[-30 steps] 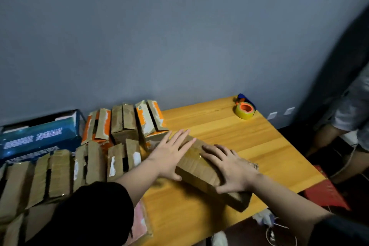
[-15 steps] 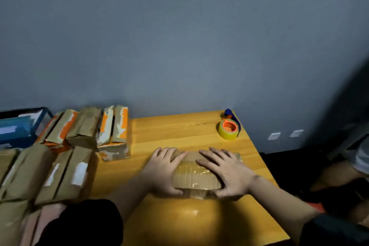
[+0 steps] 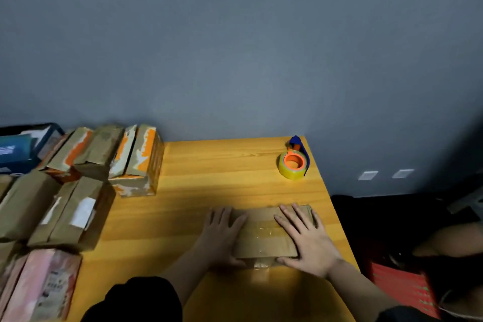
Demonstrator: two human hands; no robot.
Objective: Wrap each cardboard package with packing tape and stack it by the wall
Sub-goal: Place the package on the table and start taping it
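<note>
— Both hands lie flat on the package (image 3: 264,232), do they not? The left hand (image 3: 222,236) covers its left end, the right hand (image 3: 305,242) its right end, fingers straight and spread, gripping nothing.

— Yes, they only press. The package lies flat on the desk (image 3: 209,191) near its front edge, with glossy tape across its top.

— How would it handle?

— Likely light and fairly stiff, being cardboard; the taped face looks slick, so a hold on the two short ends seems safest, thumbs below the near edge.

— And the arms?

— Both forearms reach forward from the bottom of the view, wrists low, palms down.

— Further off?

— The tape roll (image 3: 292,165) stands well apart near the desk's far right corner. More packages (image 3: 136,162) are stacked at the far left against the wall (image 3: 235,60).
</note>
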